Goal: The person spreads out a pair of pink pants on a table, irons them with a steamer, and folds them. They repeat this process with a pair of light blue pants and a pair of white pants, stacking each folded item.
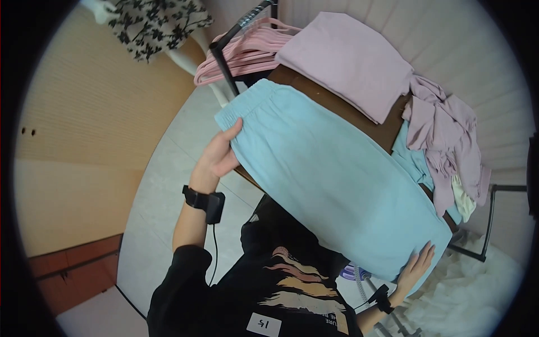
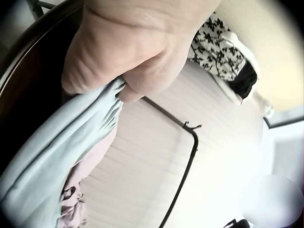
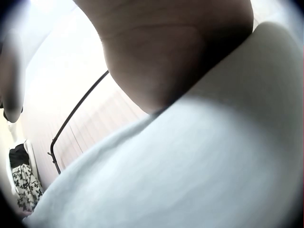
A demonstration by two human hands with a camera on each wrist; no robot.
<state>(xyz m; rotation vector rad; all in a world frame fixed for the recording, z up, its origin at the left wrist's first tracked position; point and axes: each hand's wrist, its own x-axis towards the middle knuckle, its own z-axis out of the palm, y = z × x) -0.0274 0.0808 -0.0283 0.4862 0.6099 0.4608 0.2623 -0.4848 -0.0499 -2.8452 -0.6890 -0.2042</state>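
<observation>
Stretching a light blue garment (image 1: 337,174) out in front of the body, the person is standing at the near side of a brown table (image 1: 373,129) and is handling the cloth at both ends. The left hand (image 1: 220,151) is holding the garment at the far left end, by the gathered waistband (image 1: 244,106): the thumb is lying on top while the other fingers are going underneath, so the fabric is being pinched in a narrow grip. In the left wrist view, the cloth is bunching into folds where that hand is gripping it. The right hand (image 1: 415,269) is resting on the garment at the near right end, its fingers lying fairly straight over the surface. Between the hands, the garment is forming one long, mostly smooth panel, slanting from far left to near right and covering part of the table's near edge. Whether its middle is touching the tabletop, I cannot tell.

Farther off, a folded mauve garment (image 1: 348,62) is lying on the table, and to its right a rumpled mauve garment (image 1: 443,129) is spreading partly over some blue cloth (image 1: 412,157). A pale yellow cloth (image 1: 463,199) is peeking out just beside them. At the far left, pink hangers (image 1: 247,53) are crowding together at a black rack (image 1: 224,70); a mannequin (image 1: 181,60) is wearing a patterned skirt (image 1: 160,28). At the near right, white fluffy fabric (image 1: 477,286) is heaping up.
</observation>
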